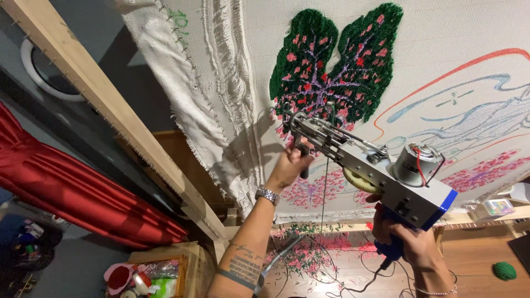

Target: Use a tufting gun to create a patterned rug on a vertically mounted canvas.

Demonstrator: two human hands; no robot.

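A head-worn camera looks along two bare arms raised toward a stretched cloth. Nearest, at about five o'clock, the right hand is wrapped tight around the blue pistol grip of a silver metal tufting gun with a blue rear housing, a black cord trailing from its base. At centre, the left hand, with a metal wristwatch and a tattooed forearm, is closed around the gun's small black front handle. The hands sit well apart, one at each end of the tool. The gun runs from four o'clock toward the centre, its needle tip touching the cloth.

The gun looks rigid and fairly heavy, with an exposed motor, a pale gear and wires, so its two handles seem the safe places to hold it. A thin strand of yarn hangs beneath it.

Beyond, the off-white woven backing cloth is taut but soft, frayed at its edge, and marked with red and blue drawn lines. At twelve o'clock sits a fuzzy tufted leaf in dark green with pink and purple veins. A pale wooden frame beam studded with small nails crosses at ten o'clock. Below, the wooden floor holds yarn scraps and a green yarn ball; a shiny red drape hangs at eight o'clock.
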